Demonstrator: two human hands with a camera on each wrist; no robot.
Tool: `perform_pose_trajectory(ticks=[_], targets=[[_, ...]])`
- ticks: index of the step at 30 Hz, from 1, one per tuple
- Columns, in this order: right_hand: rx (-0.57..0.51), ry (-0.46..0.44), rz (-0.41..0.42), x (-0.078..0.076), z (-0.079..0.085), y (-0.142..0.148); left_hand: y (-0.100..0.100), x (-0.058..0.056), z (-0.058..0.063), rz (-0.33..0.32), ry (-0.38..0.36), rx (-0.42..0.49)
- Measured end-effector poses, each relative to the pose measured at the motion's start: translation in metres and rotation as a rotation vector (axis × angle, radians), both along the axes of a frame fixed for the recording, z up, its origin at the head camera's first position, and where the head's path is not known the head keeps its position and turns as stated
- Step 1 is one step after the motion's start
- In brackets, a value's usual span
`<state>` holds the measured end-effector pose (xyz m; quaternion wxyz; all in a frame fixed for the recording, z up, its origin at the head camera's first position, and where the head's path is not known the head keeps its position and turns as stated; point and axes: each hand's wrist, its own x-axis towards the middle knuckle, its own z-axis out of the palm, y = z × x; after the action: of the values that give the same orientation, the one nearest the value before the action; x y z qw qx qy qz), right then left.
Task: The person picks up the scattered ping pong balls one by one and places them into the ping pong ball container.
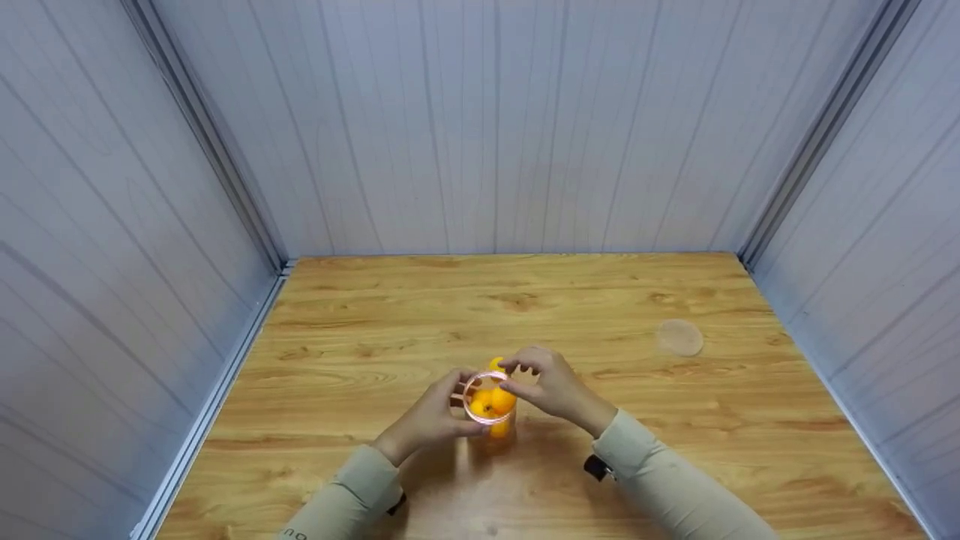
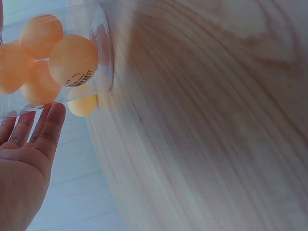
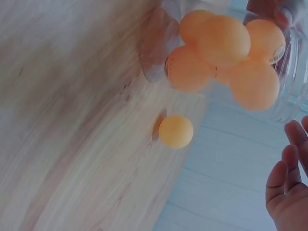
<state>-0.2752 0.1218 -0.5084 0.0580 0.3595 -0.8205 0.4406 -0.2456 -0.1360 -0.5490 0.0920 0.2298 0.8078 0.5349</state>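
Note:
A clear plastic jar (image 1: 489,422) stands on the table with several orange table tennis balls (image 3: 224,41) inside. My left hand (image 1: 435,412) grips its side, thumb at the near side and fingers round the far side. Over the right part of the rim is my right hand (image 1: 553,384), its fingers bent and spread apart with nothing between them. In the right wrist view, those fingertips (image 3: 276,178) are beside the jar's mouth. One loose orange ball (image 3: 175,131) lies on the table just beyond the jar, partly hidden in the head view.
A thin translucent round lid (image 1: 681,337) lies flat on the wooden table (image 1: 360,322), to the right and farther back. Pale panel walls (image 1: 495,135) close off the table's back and both sides.

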Motion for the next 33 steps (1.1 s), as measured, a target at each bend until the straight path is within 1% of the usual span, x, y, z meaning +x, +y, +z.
perform_pose_trajectory(ticks=[3,7,10,15,18,25,33], targets=[[-0.028,0.004,-0.030,-0.004,-0.002,0.003,0.000,0.000,0.001,0.002,-0.017,0.003],[-0.034,-0.034,-0.054,-0.009,-0.004,0.008,0.000,0.001,0.002,0.003,-0.040,0.007],[-0.029,-0.065,-0.070,-0.013,-0.008,0.010,0.000,0.001,0.002,0.005,-0.044,0.004],[0.009,-0.090,-0.098,-0.021,-0.015,0.013,0.000,0.001,0.003,0.011,-0.047,-0.001],[0.039,-0.111,-0.096,-0.026,-0.020,0.014,0.000,0.001,0.003,0.013,-0.045,0.000],[0.098,-0.186,-0.053,-0.037,-0.027,0.014,0.000,0.002,0.002,0.013,-0.044,0.001],[0.187,-0.221,-0.044,-0.046,-0.031,0.013,0.001,0.002,0.003,0.011,-0.042,-0.002]])
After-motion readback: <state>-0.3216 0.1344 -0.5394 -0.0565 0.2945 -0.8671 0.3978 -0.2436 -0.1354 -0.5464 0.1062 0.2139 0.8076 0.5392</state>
